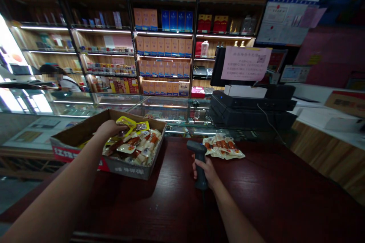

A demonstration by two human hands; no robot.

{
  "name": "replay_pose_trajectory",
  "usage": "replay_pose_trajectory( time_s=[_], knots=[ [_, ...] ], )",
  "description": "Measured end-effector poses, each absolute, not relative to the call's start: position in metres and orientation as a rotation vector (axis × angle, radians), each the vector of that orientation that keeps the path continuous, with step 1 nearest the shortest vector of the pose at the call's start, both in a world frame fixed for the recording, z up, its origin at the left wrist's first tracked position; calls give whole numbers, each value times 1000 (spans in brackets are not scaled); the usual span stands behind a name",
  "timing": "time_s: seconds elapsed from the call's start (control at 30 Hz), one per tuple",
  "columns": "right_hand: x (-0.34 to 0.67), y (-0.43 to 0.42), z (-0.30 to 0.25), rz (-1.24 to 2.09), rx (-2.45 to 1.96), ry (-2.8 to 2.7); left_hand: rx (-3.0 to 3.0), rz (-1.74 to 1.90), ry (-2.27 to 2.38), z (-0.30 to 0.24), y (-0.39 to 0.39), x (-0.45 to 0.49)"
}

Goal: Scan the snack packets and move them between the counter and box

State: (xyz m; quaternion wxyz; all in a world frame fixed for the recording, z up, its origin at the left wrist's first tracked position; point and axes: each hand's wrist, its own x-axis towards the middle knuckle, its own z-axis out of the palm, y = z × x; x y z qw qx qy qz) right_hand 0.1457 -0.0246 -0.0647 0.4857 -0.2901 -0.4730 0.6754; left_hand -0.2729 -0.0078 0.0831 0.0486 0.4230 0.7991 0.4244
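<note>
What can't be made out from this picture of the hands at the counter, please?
All in the head view:
Left hand: its back hides the fingers, so its grip on the yellow packet is unclear.
Cardboard box: the left forearm covers part of its red print.
Scanner: its window faces away; the right hand covers the handle.
Pink notice: text too small to read.
Packets on the counter: labels too small and dim.

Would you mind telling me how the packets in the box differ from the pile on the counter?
The box packets are many, heaped inside a cardboard box; the counter pile is only a few, lying flat on the dark counter. The left hand grips a yellow packet among the box packets; the counter pile lies untouched beside the scanner in the right hand. Both show reddish snacks in pale wrappers.
</note>
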Motion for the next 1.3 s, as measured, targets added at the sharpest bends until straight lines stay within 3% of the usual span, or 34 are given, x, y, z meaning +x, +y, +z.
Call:
replay_pose_trajectory(
  time_s=[0.07, 0.17, 0.27, 0.37, 0.5, 0.7, 1.3],
  knots=[
    [146, -24, -65, 1647, -702, -1156, 1161, 1340, 2373, 89, -12, -255],
    [146, -24, -65, 1653, -687, -1171, 977, 1713, 1717, 91, -20, -212],
    [145, -25, -65, 1656, -678, -1166, 916, 1701, 1197, 77, -25, -152],
    [145, -26, -65, 1649, -676, -1158, 903, 1703, 1017, 43, -24, -93],
    [147, -27, -63, 1643, -664, -1151, 884, 1756, 957, -20, -12, -45],
    [147, -29, -61, 1693, -663, -1229, 742, 1702, 919, -83, 6, -49],
    [138, -31, -68, 1744, -803, -1430, 689, 1699, 885, -79, 5, -47]
  ],
)
